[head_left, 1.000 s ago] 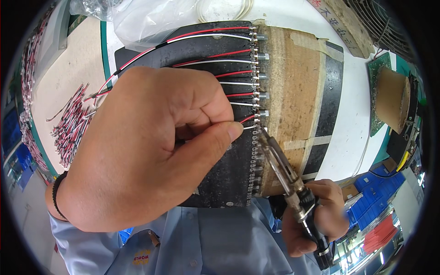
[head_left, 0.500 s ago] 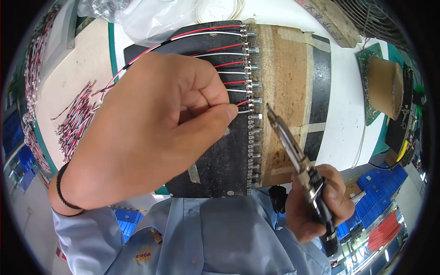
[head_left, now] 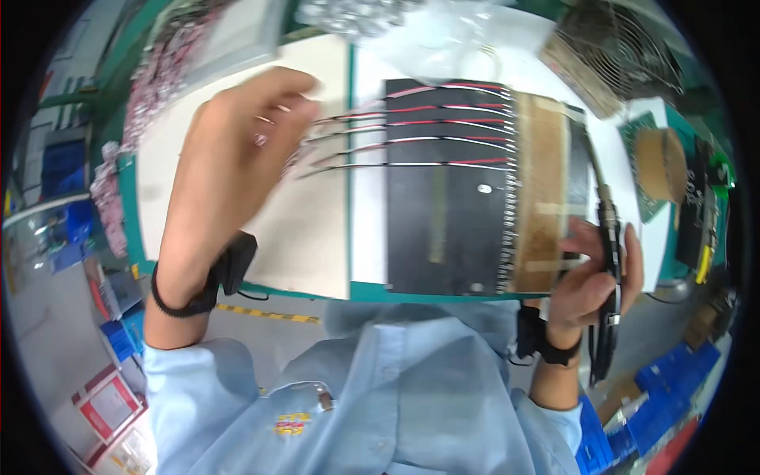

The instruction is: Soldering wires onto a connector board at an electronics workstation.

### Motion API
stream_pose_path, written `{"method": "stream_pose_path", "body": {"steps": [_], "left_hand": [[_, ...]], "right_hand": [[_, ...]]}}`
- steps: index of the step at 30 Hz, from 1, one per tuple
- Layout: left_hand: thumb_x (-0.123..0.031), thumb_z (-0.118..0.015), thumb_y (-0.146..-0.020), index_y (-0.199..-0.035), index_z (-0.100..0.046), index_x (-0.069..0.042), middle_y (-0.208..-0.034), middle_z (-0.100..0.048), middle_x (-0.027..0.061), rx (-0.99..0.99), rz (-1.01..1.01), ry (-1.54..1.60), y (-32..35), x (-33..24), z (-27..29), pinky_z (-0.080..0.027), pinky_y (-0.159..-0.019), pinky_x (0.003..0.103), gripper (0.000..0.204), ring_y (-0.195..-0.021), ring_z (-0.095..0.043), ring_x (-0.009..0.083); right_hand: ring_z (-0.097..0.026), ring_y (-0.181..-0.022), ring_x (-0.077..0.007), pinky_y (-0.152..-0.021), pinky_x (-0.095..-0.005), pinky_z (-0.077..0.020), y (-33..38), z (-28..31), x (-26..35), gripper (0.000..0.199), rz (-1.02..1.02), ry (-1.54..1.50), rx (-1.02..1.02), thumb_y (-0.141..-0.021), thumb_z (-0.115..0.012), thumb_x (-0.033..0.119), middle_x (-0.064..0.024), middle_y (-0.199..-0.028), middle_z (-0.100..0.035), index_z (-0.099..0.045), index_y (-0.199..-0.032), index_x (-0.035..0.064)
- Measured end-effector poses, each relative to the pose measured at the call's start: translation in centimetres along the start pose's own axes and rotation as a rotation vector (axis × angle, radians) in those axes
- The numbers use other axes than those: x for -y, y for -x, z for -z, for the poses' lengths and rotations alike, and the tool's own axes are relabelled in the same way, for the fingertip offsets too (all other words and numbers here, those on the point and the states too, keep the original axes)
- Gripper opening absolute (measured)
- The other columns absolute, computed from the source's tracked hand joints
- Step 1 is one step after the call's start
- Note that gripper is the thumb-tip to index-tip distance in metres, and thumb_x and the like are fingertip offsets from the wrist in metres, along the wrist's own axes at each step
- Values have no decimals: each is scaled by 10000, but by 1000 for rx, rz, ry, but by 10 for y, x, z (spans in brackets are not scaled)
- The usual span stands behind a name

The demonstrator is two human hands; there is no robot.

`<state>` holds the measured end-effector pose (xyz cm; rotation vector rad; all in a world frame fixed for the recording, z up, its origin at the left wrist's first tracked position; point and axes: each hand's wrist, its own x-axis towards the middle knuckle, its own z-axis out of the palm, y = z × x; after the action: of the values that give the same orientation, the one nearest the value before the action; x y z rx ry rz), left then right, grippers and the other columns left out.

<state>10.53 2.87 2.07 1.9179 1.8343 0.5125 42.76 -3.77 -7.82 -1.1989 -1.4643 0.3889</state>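
A black jig board (head_left: 443,229) lies on the white bench, with several red-and-white wires (head_left: 443,127) laid in rows across its top part. Their right ends meet a column of metal pins (head_left: 511,206) beside a brown strip (head_left: 540,198). My left hand (head_left: 237,158) is blurred, over the white bench left of the board, its fingertips by the wires' loose left ends. Whether it grips a wire is unclear. My right hand (head_left: 590,281) rests at the board's right edge, closed around a dark pen-shaped soldering iron (head_left: 608,261) held upright.
A heap of red-and-white wires (head_left: 119,150) runs along the bench's left side. A clear plastic bag (head_left: 443,36) and a metal fan grille (head_left: 625,47) lie at the back. A brown tape roll (head_left: 661,162) sits at right. Blue bins (head_left: 665,404) stand on the floor.
My left hand has left the pin column and swung left to the wires' loose ends. My right hand has drawn the iron away from the pins to the board's right edge.
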Motion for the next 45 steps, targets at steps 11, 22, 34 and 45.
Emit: {"method": "stream_pose_path", "body": {"steps": [11, 22, 34, 45], "left_hand": [[-113, -646, -929, -991, -634, 12, -903, -650, 57, -28, -237, 155, 10, 134, 18, -482, -810, 314, 141, -837, -586, 146], [-91, -730, -854, -935, -692, 10, -834, -676, 50, -98, -228, 264, 5, 125, 15, -480, -720, 289, 135, -759, -602, 141], [-7, -700, -852, -924, -670, 15, -803, -652, 72, -259, -173, 10, 34, 56, 45, -461, -667, 251, 81, -718, -588, 122], [-37, -682, -905, -914, -635, 27, -778, -643, 31, 350, -92, 697, 92, -37, -15, -438, -590, 199, 80, -659, -542, 42]], "right_hand": [[-662, -757, -200, -748, -300, -521, -3, -4, 4, 412, 5, 46, -18, -1009, -422, 229, -236, -960, -694, -450, -1283, -77], [-684, -733, -261, -702, -332, -559, -15, 14, 12, 448, 78, 27, -53, -1011, -421, 269, -265, -889, -682, -454, -1256, -104], [-703, -890, -299, -770, -353, -569, -14, 1, 69, 607, -17, -37, 134, -1024, -412, 443, -275, -1010, -669, -355, -1349, -66], [-685, -853, -121, -728, -234, -565, 1, -26, 103, 458, -376, -603, 330, -820, -737, -47, -97, -931, -672, -513, -1216, 6]]}}
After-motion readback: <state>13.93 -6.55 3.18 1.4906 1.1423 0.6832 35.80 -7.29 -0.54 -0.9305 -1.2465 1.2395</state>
